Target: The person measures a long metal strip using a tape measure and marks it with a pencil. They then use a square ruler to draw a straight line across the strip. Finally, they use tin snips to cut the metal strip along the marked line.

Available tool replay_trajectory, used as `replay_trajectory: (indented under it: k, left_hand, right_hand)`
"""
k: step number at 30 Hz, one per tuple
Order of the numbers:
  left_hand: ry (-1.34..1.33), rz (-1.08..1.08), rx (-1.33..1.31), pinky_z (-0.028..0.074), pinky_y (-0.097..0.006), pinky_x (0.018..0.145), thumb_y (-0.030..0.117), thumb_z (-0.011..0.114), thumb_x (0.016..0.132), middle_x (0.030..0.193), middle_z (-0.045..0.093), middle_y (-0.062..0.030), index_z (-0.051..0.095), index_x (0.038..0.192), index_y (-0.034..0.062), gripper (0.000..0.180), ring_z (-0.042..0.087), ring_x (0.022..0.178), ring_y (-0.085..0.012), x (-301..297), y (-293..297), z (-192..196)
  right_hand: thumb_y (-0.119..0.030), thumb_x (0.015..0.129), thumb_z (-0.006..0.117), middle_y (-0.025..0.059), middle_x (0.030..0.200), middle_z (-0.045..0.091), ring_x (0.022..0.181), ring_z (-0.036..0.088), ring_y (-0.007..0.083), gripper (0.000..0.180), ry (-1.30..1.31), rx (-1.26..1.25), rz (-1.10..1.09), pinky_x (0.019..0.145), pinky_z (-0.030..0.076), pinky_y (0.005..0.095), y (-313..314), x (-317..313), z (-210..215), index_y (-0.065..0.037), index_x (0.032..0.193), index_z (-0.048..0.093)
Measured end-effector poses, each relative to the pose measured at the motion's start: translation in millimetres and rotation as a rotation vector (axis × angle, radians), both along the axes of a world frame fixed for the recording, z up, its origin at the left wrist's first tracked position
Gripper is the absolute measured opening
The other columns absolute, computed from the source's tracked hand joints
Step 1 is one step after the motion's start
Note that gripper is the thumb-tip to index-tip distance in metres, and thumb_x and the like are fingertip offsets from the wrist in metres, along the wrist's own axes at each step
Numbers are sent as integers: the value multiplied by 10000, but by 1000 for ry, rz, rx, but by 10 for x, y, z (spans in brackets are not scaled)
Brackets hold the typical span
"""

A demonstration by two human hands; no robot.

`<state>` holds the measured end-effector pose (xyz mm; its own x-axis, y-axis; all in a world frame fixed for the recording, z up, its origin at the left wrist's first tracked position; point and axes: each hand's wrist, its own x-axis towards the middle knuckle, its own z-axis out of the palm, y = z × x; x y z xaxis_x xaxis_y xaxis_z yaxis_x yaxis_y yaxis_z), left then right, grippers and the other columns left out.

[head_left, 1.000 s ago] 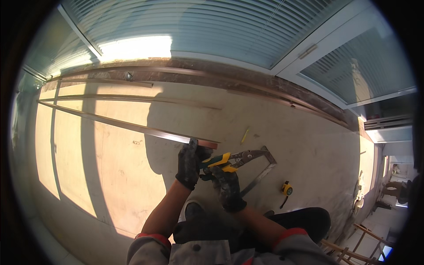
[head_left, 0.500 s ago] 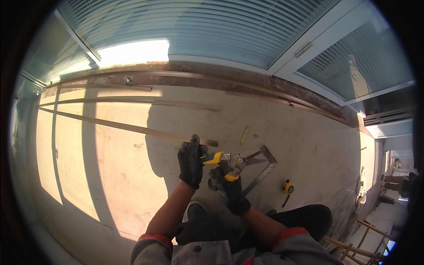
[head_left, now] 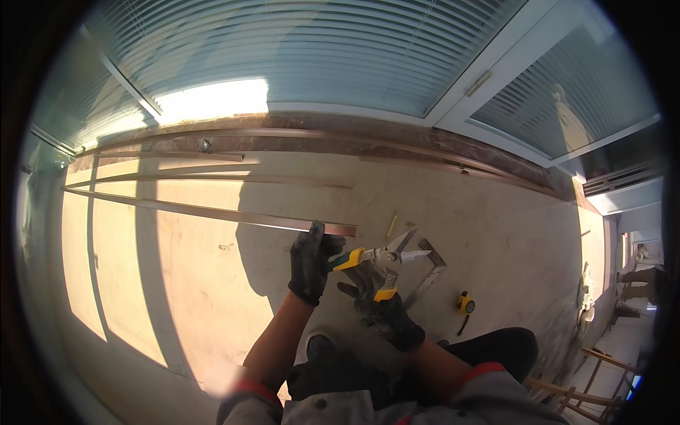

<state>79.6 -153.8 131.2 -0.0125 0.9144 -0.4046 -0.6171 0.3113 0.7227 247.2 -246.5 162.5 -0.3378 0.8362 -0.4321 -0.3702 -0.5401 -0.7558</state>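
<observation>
A long, thin brown strip [head_left: 212, 214] runs in from the far left, its near end raised in my left hand [head_left: 309, 265]. That gloved hand is closed, with the thumb up against the strip. Just below the strip's end, my gloved right hand [head_left: 388, 315] holds a pair of snips [head_left: 391, 262] with yellow and dark green handles. Its fingers reach loosely between the spread handles. The upper handle's end touches or lies beside my left hand; which, I cannot tell. The two metal blades stand apart, pointing right and away from me.
A metal try square [head_left: 433, 265] lies on the pale floor behind the blades. Near it are a yellow pencil-like stick [head_left: 392, 225] and a yellow-black tape measure [head_left: 465, 304]. More strips [head_left: 269, 180] lie beyond, below the window blinds [head_left: 340, 57]. A wooden frame [head_left: 595, 379] stands lower right.
The snips have opened wider and turned slightly, their blades now clearly apart. My right hand has loosened and moved a little right and toward me. My left hand keeps the strip.
</observation>
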Motion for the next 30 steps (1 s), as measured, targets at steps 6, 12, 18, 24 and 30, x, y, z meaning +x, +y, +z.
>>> replay_trajectory:
  k: [6, 12, 18, 24, 30]
  left_hand:
    - [-182, 69, 84, 556, -340, 717, 292, 562, 1017, 836, 692, -101, 618, 978, 64, 237, 687, 772, -198, 219, 114, -85]
    - [-138, 103, 137, 554, -326, 724, 271, 569, 1014, 848, 693, -103, 612, 990, 58, 219, 681, 757, -189, 345, 81, -29]
    - [-150, 58, 75, 571, -304, 716, 210, 611, 986, 886, 693, -67, 612, 1025, 79, 136, 686, 795, -165, 318, 23, 2]
    - [-165, 62, 50, 575, -309, 745, 122, 613, 973, 978, 695, -96, 608, 1074, 11, 150, 703, 876, -201, 339, -19, 11]
    - [-176, -27, 48, 583, -308, 756, 89, 613, 962, 994, 698, -106, 610, 1124, -10, 190, 704, 885, -202, 438, 25, 86]
  right_hand:
    - [-197, 1001, 547, 140, 1601, 253, 1462, 303, 281, 675, 188, 15, 50, 1143, 353, 403, -445, 317, -220, -74, 1558, 186]
    - [-411, 1015, 477, 154, 1607, 220, 1488, 234, 287, 735, 227, 83, -25, 1212, 220, 459, -449, 150, -270, -51, 1563, 145]
    - [-331, 1003, 526, 134, 1394, 481, 1249, 490, 214, 616, 269, 51, -120, 1067, 406, 372, -207, 33, 3, -23, 1485, 298]
    - [-244, 944, 640, 63, 1095, 583, 956, 562, 131, 475, -73, -40, -102, 860, 493, 298, -306, 156, -368, -37, 1322, 440]
    - [-204, 928, 652, 37, 988, 577, 807, 578, 106, 453, -305, -5, -118, 675, 511, 281, -333, 125, -393, -47, 1292, 434]
